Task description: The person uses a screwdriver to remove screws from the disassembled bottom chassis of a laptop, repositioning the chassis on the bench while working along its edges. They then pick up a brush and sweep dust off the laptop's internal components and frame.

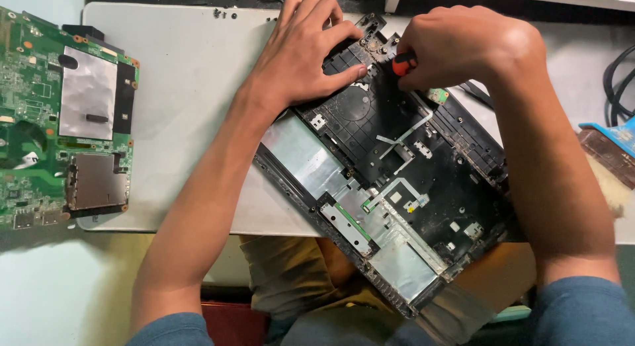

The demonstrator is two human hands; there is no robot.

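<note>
A stripped black laptop shell [397, 180] lies tilted on the white table [192, 114], inside facing up, with silver foil patches and thin ribbon cables. My left hand [301, 51] presses flat on its far corner, fingers spread. My right hand [456, 45] is closed around a small screwdriver [401, 63] with an orange and black handle, held upright over the same far corner beside the hinge. The screwdriver's tip is hidden by my fingers.
A green circuit board [63, 114] with silver shields lies at the table's left edge. A few tiny screws [225, 14] sit near the far edge. A brush with a blue handle [612, 154] lies at the right, black cables [615, 81] beyond it.
</note>
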